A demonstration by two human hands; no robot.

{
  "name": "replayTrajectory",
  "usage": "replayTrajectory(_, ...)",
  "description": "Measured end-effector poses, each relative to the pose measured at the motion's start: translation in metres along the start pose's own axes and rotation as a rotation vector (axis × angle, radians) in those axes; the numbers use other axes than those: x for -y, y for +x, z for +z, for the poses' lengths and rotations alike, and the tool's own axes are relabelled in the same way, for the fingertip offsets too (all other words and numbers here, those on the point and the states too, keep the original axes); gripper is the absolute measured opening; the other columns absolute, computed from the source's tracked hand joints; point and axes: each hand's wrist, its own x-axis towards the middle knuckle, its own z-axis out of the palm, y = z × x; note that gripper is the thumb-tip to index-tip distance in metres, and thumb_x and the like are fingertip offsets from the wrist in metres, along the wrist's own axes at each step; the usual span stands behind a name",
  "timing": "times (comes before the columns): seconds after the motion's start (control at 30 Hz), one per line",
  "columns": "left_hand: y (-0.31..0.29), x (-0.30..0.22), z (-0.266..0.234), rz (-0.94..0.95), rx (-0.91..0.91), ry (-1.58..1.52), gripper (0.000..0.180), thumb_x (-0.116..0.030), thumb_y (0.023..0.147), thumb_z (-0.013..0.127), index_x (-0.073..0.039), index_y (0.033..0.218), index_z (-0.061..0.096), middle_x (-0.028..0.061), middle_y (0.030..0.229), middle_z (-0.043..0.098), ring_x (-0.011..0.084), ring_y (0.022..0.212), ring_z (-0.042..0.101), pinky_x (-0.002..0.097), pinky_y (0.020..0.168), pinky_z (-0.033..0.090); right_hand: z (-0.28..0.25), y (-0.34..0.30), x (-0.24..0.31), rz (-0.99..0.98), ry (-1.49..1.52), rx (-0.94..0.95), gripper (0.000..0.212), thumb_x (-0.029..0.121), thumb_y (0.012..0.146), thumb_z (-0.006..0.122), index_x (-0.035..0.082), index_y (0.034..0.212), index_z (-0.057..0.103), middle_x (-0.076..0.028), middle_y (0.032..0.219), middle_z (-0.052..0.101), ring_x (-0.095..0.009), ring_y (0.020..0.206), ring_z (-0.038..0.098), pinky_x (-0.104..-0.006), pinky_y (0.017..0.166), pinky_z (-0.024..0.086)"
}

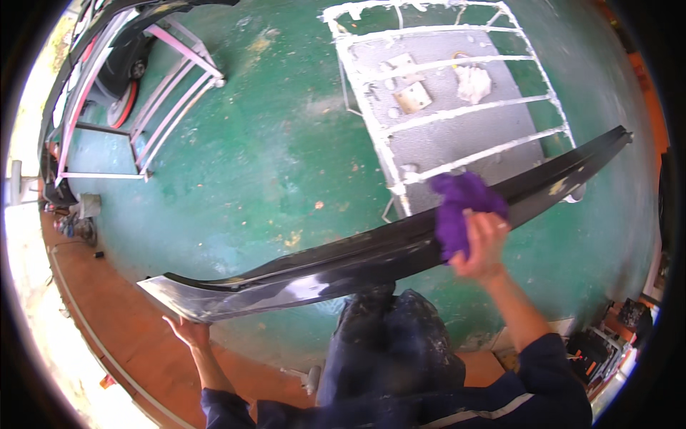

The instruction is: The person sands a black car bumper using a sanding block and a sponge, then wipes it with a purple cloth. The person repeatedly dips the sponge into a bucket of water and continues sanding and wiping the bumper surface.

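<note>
A long, glossy black car body panel (371, 252), probably a side skirt, lies slantwise across my front, its right end farther away. Under its pale, scuffed left end, my left hand (189, 332) holds the lower edge, with some fingers hidden behind it. My right hand (486, 243) clutches a bunched purple cloth (461, 207) against the panel, right of its middle. The fingers are curled into the cloth, and both look slightly blurred. Yellowish patches mark the panel's surface farther right.
Beyond the panel stands a white-coated metal rack (471, 111) over a grey board, with a crumpled white wad (473, 84) on it. At far left is a pinkish metal stand (139, 121) near a car. Tools and boxes (600, 350) sit at lower right on the green floor's edge.
</note>
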Motion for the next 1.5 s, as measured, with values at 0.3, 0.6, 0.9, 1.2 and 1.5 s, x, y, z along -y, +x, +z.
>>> replayTrajectory(0.3,0.042,-0.010,0.023,-0.049,0.094,0.431,0.052,-0.041,0.108,0.037,-0.007,0.143,0.053,0.0113,0.141,0.061,0.0343,0.127,0.058,0.0496,0.108,0.048,0.001,0.011,0.055,0.263,0.070,0.098,0.074,0.039,0.085,0.054,-0.009,0.141,0.051,-0.023,0.155,0.042,-0.048,0.150,0.027,-0.0636,0.119,0.013)
replayTrajectory(0.6,0.068,-0.021,0.002,-0.109,0.239,0.492,0.053,-0.041,0.108,0.038,-0.005,0.145,0.051,0.0097,0.142,0.059,0.0310,0.127,0.057,0.0466,0.108,0.047,0.059,0.077,0.241,0.438,0.048,0.001,0.066,0.034,0.080,0.065,-0.002,0.134,0.055,-0.019,0.138,0.057,-0.039,0.136,0.046,-0.0615,0.115,0.023)
replayTrajectory(0.9,0.043,-0.003,0.016,-0.263,0.459,0.437,0.058,-0.046,0.109,0.034,-0.008,0.153,0.041,0.0099,0.151,0.050,0.0276,0.136,0.050,0.0445,0.115,0.042,0.093,0.133,0.476,0.665,0.439,-0.182,0.055,0.029,0.089,0.064,-0.002,0.134,0.055,-0.017,0.126,0.061,-0.036,0.128,0.055,-0.0572,0.116,0.021)
replayTrajectory(1.2,0.053,-0.027,0.019,-0.327,0.719,0.509,0.060,-0.046,0.111,0.029,-0.006,0.156,0.036,0.0112,0.155,0.045,0.0261,0.141,0.045,0.0412,0.119,0.035,0.109,0.154,0.608,0.581,0.579,-0.157,0.063,0.034,0.085,0.070,0.009,0.141,0.059,-0.013,0.155,0.049,-0.037,0.146,0.038,-0.0577,0.116,0.023)
replayTrajectory(1.5,0.053,-0.026,0.022,-0.256,0.515,0.512,0.055,-0.039,0.108,0.039,-0.004,0.150,0.044,0.0122,0.145,0.054,0.0304,0.132,0.054,0.0457,0.111,0.046,0.085,0.047,0.395,0.325,0.072,-0.024,0.063,0.045,0.077,0.069,0.016,0.133,0.068,-0.006,0.153,0.052,-0.035,0.144,0.041,-0.0543,0.109,0.038)
